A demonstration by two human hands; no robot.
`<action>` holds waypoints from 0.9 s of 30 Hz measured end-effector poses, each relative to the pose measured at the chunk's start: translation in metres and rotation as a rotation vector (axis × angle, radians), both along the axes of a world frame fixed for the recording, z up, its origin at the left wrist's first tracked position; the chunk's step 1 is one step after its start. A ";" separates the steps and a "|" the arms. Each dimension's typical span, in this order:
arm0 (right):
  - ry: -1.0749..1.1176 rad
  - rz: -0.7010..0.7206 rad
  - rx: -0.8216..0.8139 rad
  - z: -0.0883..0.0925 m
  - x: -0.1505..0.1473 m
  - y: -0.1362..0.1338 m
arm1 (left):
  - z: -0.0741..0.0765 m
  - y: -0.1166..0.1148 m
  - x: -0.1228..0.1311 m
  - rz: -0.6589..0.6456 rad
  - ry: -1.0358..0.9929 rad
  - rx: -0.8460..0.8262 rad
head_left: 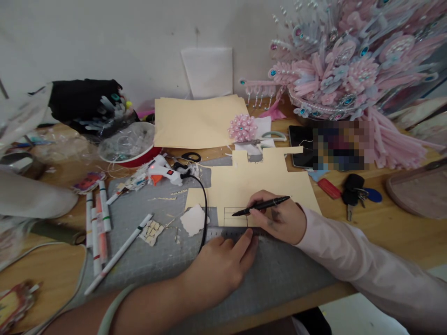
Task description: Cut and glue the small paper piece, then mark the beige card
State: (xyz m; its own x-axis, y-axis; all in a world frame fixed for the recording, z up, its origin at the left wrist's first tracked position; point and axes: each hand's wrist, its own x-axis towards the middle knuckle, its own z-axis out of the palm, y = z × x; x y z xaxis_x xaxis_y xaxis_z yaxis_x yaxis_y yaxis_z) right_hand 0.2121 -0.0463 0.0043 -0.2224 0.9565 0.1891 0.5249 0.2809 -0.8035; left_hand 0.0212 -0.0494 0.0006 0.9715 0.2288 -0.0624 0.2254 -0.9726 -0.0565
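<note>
In the head view my right hand (277, 216) grips a black pen (267, 205), whose tip is over a small ruled grid (234, 216). The grid is drawn at the lower edge of a cut cream sheet (268, 179). Below that edge my left hand (226, 258) lies with fingers stretched out on a clear ruler (226, 231), pressing it on the grey cutting mat (146, 253). A black cord passes just left of my left hand's fingers.
A white glue gun (165, 171) with a lit red light lies left. Markers (120, 251), paper scraps, scissors (256, 141) and a red-rimmed bowl (139, 157) are around. Keys (352, 193) lie right. Cream sheets (199, 121) and a pink beaded headpiece (349, 79) stand behind.
</note>
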 end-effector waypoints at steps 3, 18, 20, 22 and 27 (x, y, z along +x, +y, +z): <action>0.000 0.012 0.006 -0.001 0.001 0.000 | 0.000 0.000 0.000 0.009 0.000 -0.004; -0.047 0.216 0.075 -0.006 -0.001 0.001 | 0.000 0.001 0.002 0.047 -0.073 -0.076; -0.043 0.226 0.087 -0.006 -0.001 0.001 | 0.001 0.001 0.003 0.049 -0.069 -0.088; -0.043 0.233 0.097 -0.006 -0.001 0.001 | 0.002 0.001 0.003 0.052 -0.062 -0.095; -0.066 0.236 0.108 -0.006 -0.002 0.001 | 0.001 0.001 0.003 0.058 -0.057 -0.089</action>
